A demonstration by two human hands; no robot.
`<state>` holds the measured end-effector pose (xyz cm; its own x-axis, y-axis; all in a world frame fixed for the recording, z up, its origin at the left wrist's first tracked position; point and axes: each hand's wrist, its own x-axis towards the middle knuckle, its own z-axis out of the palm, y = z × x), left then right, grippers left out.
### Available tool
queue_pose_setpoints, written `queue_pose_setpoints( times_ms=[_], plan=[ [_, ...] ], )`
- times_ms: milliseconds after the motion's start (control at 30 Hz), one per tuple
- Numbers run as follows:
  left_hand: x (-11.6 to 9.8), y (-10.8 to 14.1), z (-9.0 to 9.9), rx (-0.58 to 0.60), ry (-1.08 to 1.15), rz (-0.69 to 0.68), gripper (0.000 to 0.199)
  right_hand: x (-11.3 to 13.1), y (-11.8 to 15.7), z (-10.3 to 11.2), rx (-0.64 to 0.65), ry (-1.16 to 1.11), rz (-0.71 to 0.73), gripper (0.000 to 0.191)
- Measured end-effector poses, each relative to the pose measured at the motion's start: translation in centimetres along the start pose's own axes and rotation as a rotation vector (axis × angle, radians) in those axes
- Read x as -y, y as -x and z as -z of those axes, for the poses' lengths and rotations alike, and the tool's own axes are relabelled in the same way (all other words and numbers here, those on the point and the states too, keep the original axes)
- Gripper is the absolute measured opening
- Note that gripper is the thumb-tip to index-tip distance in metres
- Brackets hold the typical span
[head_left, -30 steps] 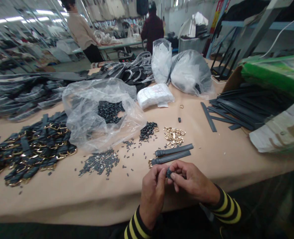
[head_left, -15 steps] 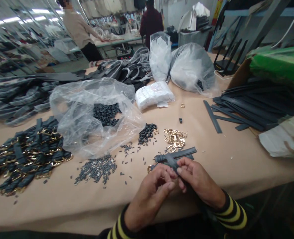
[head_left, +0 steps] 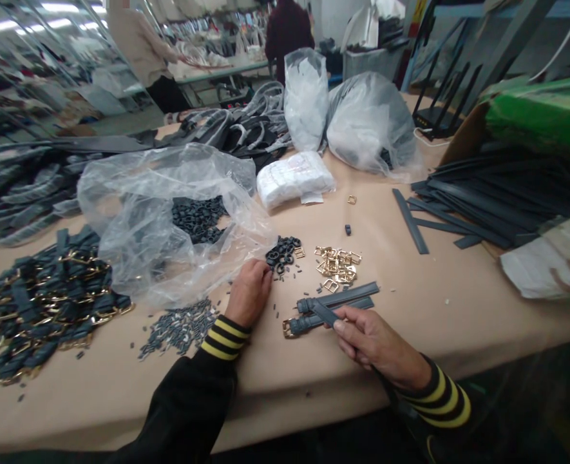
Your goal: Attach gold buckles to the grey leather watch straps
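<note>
My right hand [head_left: 379,341] pinches a dark grey strap [head_left: 324,312] between thumb and fingers, its free end pointing up and left. Below that strap lie two more straps [head_left: 345,295] on the table, one with a gold buckle [head_left: 288,328] at its left end. My left hand [head_left: 248,293] is at the near left edge of a small heap of black strap loops [head_left: 285,252], fingers drawn together; whatever is in its fingertips is hidden. Just right of the heap, gold buckles [head_left: 337,264] lie in a pile.
Small dark pins [head_left: 178,328] are scattered left of my left sleeve. Beyond stands an open plastic bag [head_left: 134,212] with black loops. Finished buckle straps [head_left: 28,303] pile at far left; long dark strips [head_left: 497,200] lie at right. Two people stand in the background.
My left hand has left the strap near my right hand and moved left and away to the loop heap. My right hand keeps its strap. The view has shifted slightly.
</note>
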<state>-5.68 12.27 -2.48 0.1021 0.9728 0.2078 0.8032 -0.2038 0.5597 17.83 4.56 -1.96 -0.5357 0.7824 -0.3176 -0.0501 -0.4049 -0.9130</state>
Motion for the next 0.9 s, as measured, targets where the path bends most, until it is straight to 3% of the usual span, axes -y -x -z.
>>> queue_pose_setpoints(
  times_ms=[67, 167, 233, 367, 500, 600, 700, 800, 900],
  plan=[
    [-0.9, 0.7, 1.0, 0.041, 0.195, 0.103, 0.015, 0.6, 0.1, -0.3, -0.026, 0.077, 0.048, 0.024],
    [-3.1, 2.5, 2.4, 0.155, 0.834, 0.387, 0.015, 1.6, 0.3, -1.3, -0.064, 0.197, 0.114, 0.021],
    [-4.7, 3.9, 2.6, 0.198, 1.127, 0.532, 0.014, 2.2, 0.4, -2.1, -0.112, 0.305, 0.182, 0.019],
    [-6.9, 6.1, 1.7, 0.181, 1.289, 0.602, 0.014, 2.6, 0.3, -3.2, -0.233, 0.518, 0.299, 0.019],
    [-7.8, 7.1, 1.0, 0.162, 1.155, 0.503, 0.013, 2.5, 0.6, -3.4, -0.3, 0.69, 0.279, 0.019],
    [-8.7, 7.7, 0.8, 0.109, 0.876, 0.388, 0.014, 2.7, 1.1, -3.1, -0.309, 0.838, 0.266, 0.016],
    [-9.4, 8.6, 0.3, 0.019, 0.529, 0.183, 0.009, 3.1, 1.5, -2.7, -0.276, 0.939, 0.265, 0.018],
    [-9.6, 9.7, -0.8, -0.071, 0.247, -0.05, 0.011, 3.0, 1.7, -2.3, -0.229, 0.95, 0.253, 0.021],
    [-9.5, 10.2, -1.4, -0.101, 0.219, -0.146, 0.014, 2.4, 1.9, -2.2, -0.205, 0.856, 0.246, 0.02]
  ],
)
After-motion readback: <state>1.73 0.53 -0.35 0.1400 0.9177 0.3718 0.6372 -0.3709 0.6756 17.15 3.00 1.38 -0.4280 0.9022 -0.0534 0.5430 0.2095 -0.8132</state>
